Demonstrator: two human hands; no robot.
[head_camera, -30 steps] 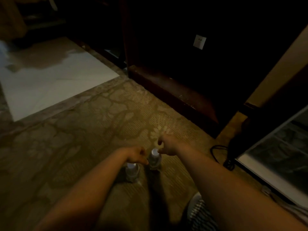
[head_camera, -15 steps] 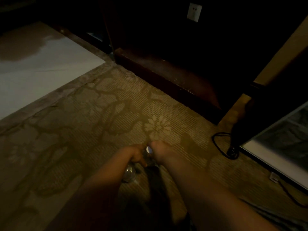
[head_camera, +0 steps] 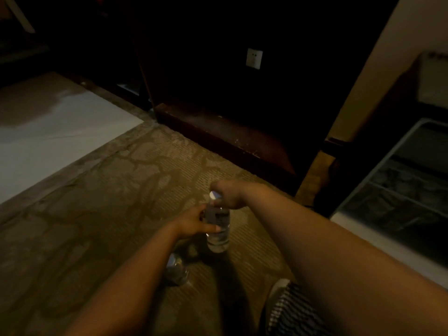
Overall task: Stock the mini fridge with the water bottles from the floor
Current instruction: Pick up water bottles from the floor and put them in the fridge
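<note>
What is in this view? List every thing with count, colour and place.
held bottle: one, clear, white cap, upright in both hands
second bottle: one, clear, on the carpet, partly behind the left forearm
carpet: one, tan, patterned, centre
floor tile: one, pale, left
cabinet base: one, dark brown, behind the carpet
wall socket: one, white, top centre
mini fridge: one, white-edged, far right
left hand: grips the held bottle's body
right hand: grips its top
</note>
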